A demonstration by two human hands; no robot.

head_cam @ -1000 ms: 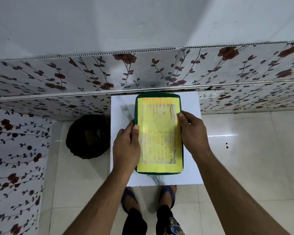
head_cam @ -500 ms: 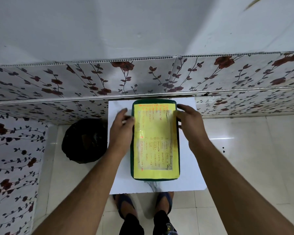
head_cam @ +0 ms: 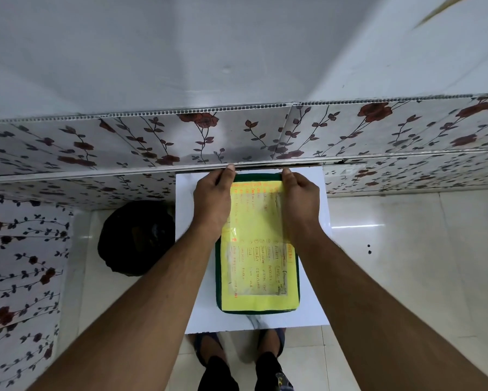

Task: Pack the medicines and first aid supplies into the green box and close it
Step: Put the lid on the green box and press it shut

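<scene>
Both hands have slid to the green box's 12 o'clock end; left hand and right hand fingers grasp its corners, yellow handwritten sheet covering the shut lid.

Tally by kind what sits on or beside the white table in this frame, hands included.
Green box with yellow label: 1
Hands, left hand and right hand: 2
White table: 1
Black bag on the floor: 1
Total: 5

green box lid: yellow paper under glossy clear film; white table matt; floor tiles glossy.
</scene>
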